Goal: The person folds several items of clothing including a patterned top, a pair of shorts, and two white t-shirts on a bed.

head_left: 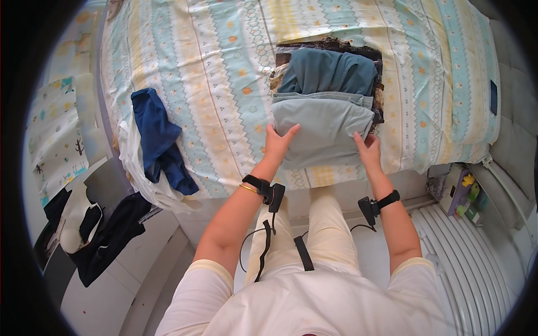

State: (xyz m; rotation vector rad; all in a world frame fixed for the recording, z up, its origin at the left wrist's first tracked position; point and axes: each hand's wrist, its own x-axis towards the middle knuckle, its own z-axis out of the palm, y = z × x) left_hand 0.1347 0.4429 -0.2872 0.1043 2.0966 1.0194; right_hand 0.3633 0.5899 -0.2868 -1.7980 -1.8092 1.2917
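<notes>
- Print in sight is decoration: rows of small orange and blue motifs and zigzag bands on the bedspread (224, 84); any lettering on the purple box (448, 193) at right is too small to read.
- Left hand (280, 141) reaches forward from a bent arm, thumb and forefinger spread wide at the left side of the folded pale grey garment (322, 126); the thumb lies on the cloth, and whether the other fingers grip below—I cannot tell.
- Right hand (369, 150) is at the garment's right side, thumb tip on the cloth and fingers curled by its edge; whether they pinch it, I cannot tell.
- The pale grey garment lies near the bed's front edge, overlapping a folded teal garment (330, 70) behind it; a dark patterned cloth (379, 103) shows around both.
- Black straps bearing small boxes (274, 197) circle both wrists, with cables running from them.
- Left on the bed, well apart, a navy garment (154, 134) rests over white cloth (129, 151).
- Farther out: dark clothes (109, 241) at left, a ribbed white panel (457, 252) at right.
</notes>
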